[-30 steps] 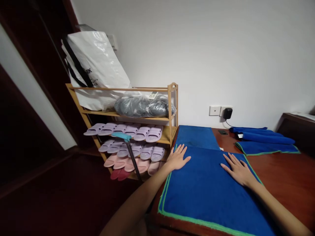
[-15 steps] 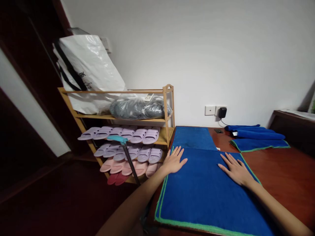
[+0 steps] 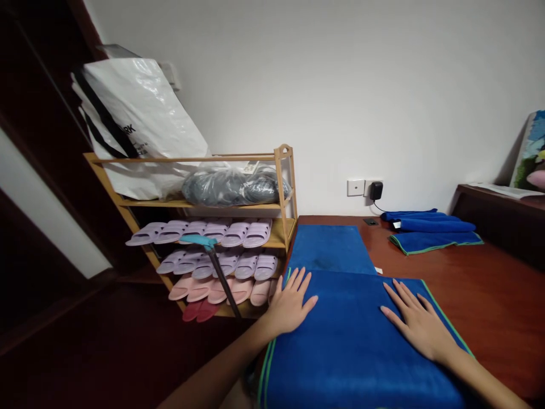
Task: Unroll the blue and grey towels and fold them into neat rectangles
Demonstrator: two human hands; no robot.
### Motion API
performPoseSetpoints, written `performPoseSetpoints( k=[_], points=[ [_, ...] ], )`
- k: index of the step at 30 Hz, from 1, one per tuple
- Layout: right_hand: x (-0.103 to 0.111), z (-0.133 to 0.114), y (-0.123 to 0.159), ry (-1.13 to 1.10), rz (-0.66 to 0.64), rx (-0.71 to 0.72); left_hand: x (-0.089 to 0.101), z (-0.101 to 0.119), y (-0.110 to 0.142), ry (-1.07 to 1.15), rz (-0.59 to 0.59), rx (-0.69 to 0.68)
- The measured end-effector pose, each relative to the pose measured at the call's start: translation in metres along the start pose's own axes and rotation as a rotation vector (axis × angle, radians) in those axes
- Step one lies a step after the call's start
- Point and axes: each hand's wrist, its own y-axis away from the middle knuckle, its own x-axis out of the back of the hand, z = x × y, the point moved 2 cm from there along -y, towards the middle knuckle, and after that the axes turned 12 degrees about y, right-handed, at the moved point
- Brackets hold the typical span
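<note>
A blue towel with green edging lies folded on the reddish-brown table. My left hand rests flat on its far left part, fingers spread, near the green edge. On the far right part lies my right hand, also flat with the fingers apart. Just beyond the towel's far edge is a flat blue cloth, with a small white tag at its right corner. The towel's near edge runs mostly out of the bottom of the view.
More blue towels lie folded at the table's back right, beside a black plug adapter on the wall. Left of the table stands a wooden rack with slippers and a white bag. A blue-topped pole stands before it.
Both hands and the towel under them have moved nearer to me, baring more of the flat blue cloth behind. The view has turned a little to the right.
</note>
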Motion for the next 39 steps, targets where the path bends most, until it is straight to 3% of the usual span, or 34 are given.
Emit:
performPoseSetpoints(
  k=[7,12,18,22,28,34,39],
  points=[
    [-0.003,-0.002,0.048,0.046,0.059,0.044,-0.005,0.013,0.056,-0.072,0.093,-0.067],
    [-0.009,-0.007,0.067,0.065,0.145,0.067,-0.007,0.014,0.072,-0.159,0.197,-0.133],
    [-0.015,-0.005,0.091,-0.035,0.243,0.098,0.002,0.016,0.088,-0.126,0.209,-0.209],
    [-0.011,0.030,0.079,-0.122,0.271,0.071,0.015,0.004,0.082,-0.051,0.195,-0.219],
    [-0.013,0.093,0.050,-0.132,0.329,-0.020,0.034,-0.028,0.050,0.049,0.343,-0.182],
    [-0.026,0.101,0.050,-0.164,0.264,0.055,0.028,-0.041,0.048,0.239,0.316,-0.187],
    [-0.019,0.099,0.047,-0.343,0.222,0.008,0.029,-0.043,0.049,0.368,0.304,-0.130]
  ],
)
